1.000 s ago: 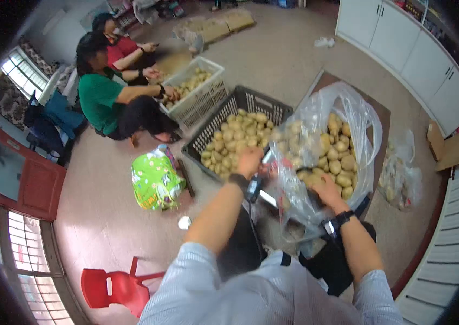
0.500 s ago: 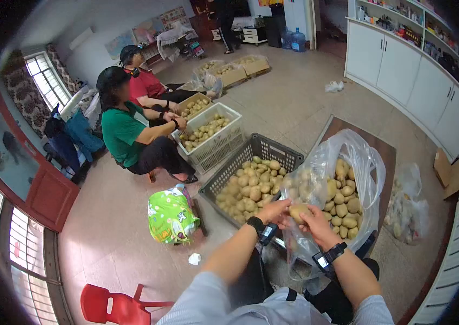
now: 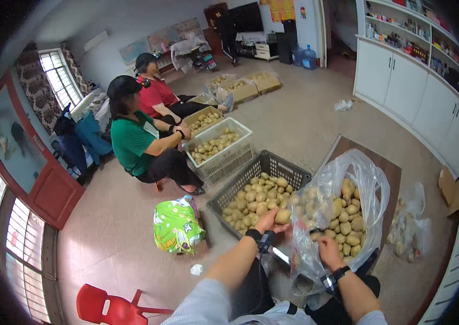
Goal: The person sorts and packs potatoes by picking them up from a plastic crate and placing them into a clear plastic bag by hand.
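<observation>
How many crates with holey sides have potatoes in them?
2. The black crate is by the left hand. The white crate is beyond it, near the person in green. Others might be hidden.

A red plastic chair (image 3: pixel 93 303) stands at the lower left, with a bright green printed cloth bundle (image 3: pixel 178 226) beyond it and a crumpled white scrap (image 3: pixel 197 269) near the bundle on the tiled floor (image 3: pixel 110 238). At the left, a red-framed glass door (image 3: pixel 56 189) stands below a barred window (image 3: pixel 60 76). A curved white cabinet (image 3: pixel 389 81) lines the right, its shelves full of small items. In the back are a black television (image 3: pixel 244 19), blue water bottles (image 3: pixel 309 58) and a person in dark clothes (image 3: pixel 226 33).
</observation>
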The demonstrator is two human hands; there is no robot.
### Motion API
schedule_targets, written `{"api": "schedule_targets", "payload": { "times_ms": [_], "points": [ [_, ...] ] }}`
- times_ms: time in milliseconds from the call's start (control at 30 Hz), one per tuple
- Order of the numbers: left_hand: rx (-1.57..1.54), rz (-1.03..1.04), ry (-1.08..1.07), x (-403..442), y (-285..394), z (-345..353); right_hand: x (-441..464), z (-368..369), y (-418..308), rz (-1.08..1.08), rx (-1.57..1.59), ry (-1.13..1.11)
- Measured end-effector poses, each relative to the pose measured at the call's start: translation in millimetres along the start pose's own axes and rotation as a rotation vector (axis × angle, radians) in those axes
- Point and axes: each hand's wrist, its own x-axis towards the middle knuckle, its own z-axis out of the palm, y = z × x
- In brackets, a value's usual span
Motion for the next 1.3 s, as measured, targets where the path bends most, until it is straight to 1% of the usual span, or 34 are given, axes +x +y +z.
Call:
{"api": "schedule_targets", "payload": {
  "times_ms": [33, 67, 100, 133, 167, 200, 233, 267, 300, 367, 400, 467, 500, 533, 567, 633, 667, 700, 733, 800, 833, 900, 933, 1000, 1033, 1067, 1100, 1133, 1167, 1200, 1233, 1267, 1300],
  "points": [
    [0.0, 0.068, 0.182, -3.7, 2.8, 0.0, -5.1, -3.3, 0.6, 0.005, -0.093, 0.002],
    [-0.004, 0.141, 0.362, -5.7, 8.4, -0.3, -6.8, -6.9, 2.5, -0.043, -0.11, -0.091],
    [-0.074, 0.179, 0.39, -7.2, 11.7, -3.1, -9.8, -8.2, 5.6, -0.086, -0.128, -0.186],
    [-0.142, 0.213, 0.419, -9.2, 10.8, -10.2, -11.0, -4.6, 10.5, -0.103, -0.127, -0.177],
    [0.667, 0.416, 0.563, 25.3, -2.6, -77.7, -12.7, -0.3, 15.8, -0.1, -0.172, -0.267],
    [0.67, 0.425, 0.565, 22.7, -3.5, -91.2, -11.8, 2.5, 18.2, -0.095, -0.218, -0.359],
    [1.027, 0.457, 0.678, 19.0, -1.1, -100.9, -10.8, -4.0, 2.0, -0.105, -0.218, -0.355],
    [1.385, 0.477, 0.787, 17.4, -2.0, -107.8, -14.1, -12.5, -14.2, -0.135, -0.209, -0.414],
    [1.384, 0.489, 0.793, 28.4, -10.0, -127.8, -12.4, -18.5, -28.9, -0.167, -0.202, -0.47],
    [0.798, 0.342, 0.908, 52.9, -26.7, -166.7, -16.3, -13.6, -12.5, -0.22, -0.243, -0.467],
    [0.797, 0.346, 0.905, 42.6, -18.6, -149.5, -20.4, -9.0, -1.4, -0.262, -0.284, -0.469],
    [1.607, 0.039, 0.742, -5.2, 12.8, -77.4, -19.1, -1.9, 7.5, -0.252, -0.266, -0.48],
    [1.607, 0.038, 0.741, -15.1, 16.1, -58.4, -21.2, 3.5, 12.2, -0.234, -0.24, -0.498],
    [1.743, 0.045, 0.644, -16.0, 17.1, -44.1, -21.3, 13.3, 24.4, -0.236, -0.241, -0.496],
    [1.874, 0.053, 0.54, -15.0, 17.0, -30.6, -21.1, 22.2, 37.0, -0.155, -0.325, -0.536],
    [2.035, 0.511, 0.452, 13.4, -6.1, -43.7, -21.0, 21.8, 28.5, -0.074, -0.406, -0.573],
    [1.974, 0.553, 0.399, 18.6, -9.2, -28.1, -24.1, 7.5, -11.0, 0.005, -0.376, -0.548],
    [1.911, 0.59, 0.346, 20.3, -14.7, -11.0, -27.5, -0.8, -34.5, 0.088, -0.346, -0.526],
    [1.911, 0.59, 0.346, 25.9, -19.0, -3.5, -26.5, -1.5, -36.9, 0.088, -0.345, -0.526],
    [1.866, 0.383, 0.24, 33.1, -35.6, 6.9, -30.1, -3.3, -36.5, -0.021, -0.356, -0.519],
    [1.866, 0.383, 0.238, 37.6, -43.5, 6.4, -30.4, -1.7, -31.6, -0.019, -0.356, -0.517],
    [1.971, 0.374, 0.152, 43.0, -68.4, 2.3, -33.1, 4.3, -17.1, -0.134, -0.328, -0.427],
    [1.97, 0.369, 0.147, 55.7, -87.1, -6.7, -31.0, 4.4, -16.4, -0.128, -0.326, -0.43],
    [1.562, 0.259, 0.256, 80.1, -126.0, -28.1, -31.1, 3.6, -15.8, -0.196, -0.417, -0.492],
    [1.395, 0.234, 0.218, 56.3, -119.5, -1.1, -30.5, 4.8, -10.3, -0.211, -0.414, -0.488],
    [1.392, 0.23, 0.215, 52.6, -125.7, 4.1, -31.1, 6.0, -5.7, -0.206, -0.414, -0.492],
    [1.503, 0.33, 0.106, 56.6, -139.7, 1.1, -29.9, 6.9, -4.2, -0.179, -0.428, -0.513],
    [1.609, 0.428, -0.006, 42.9, -135.7, 14.0, -29.8, 9.6, -1.5, -0.151, -0.439, -0.537],
    [1.159, -0.082, 0.222, 33.5, -134.0, 33.1, -31.3, 12.3, 2.2, -0.15, -0.436, -0.541],
    [1.159, -0.083, 0.227, 29.3, -135.4, 36.3, -31.6, 15.3, 9.2, -0.191, -0.452, -0.564],
    [1.153, -0.05, 0.383, 31.5, -142.4, 38.2, -30.0, 17.1, 13.7, -0.231, -0.471, -0.583],
    [1.141, -0.023, 0.534, 31.9, -155.2, 42.4, -31.7, 18.6, 18.9, -0.225, -0.471, -0.585],
    [1.136, 0.099, 0.733, 32.2, -167.8, 49.1, -31.3, 18.7, 22.3, -0.225, -0.468, -0.587]
  ]
}}
